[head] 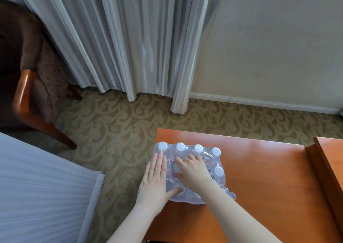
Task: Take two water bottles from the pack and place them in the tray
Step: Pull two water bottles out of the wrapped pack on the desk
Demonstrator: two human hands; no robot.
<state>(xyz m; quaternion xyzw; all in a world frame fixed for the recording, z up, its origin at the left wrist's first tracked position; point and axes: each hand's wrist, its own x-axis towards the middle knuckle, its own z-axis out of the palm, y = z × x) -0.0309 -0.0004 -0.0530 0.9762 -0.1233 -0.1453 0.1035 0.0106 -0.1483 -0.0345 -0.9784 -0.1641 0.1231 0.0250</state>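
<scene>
At the bench's (259,168) seven-o'clock corner stands the pack (211,165), caps up, its long axis running twelve to six. Left hand (157,178) lies flat and open against its nine-o'clock side, gripping nothing. Right hand (193,172) is nearer the bottles, fingers curled into the wrap on top. No tray is in view.

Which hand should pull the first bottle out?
Probably the right hand: its fingers already dig into the wrap on top of the pack. The left hand lies flat on the pack's left side, steadying it.
</scene>
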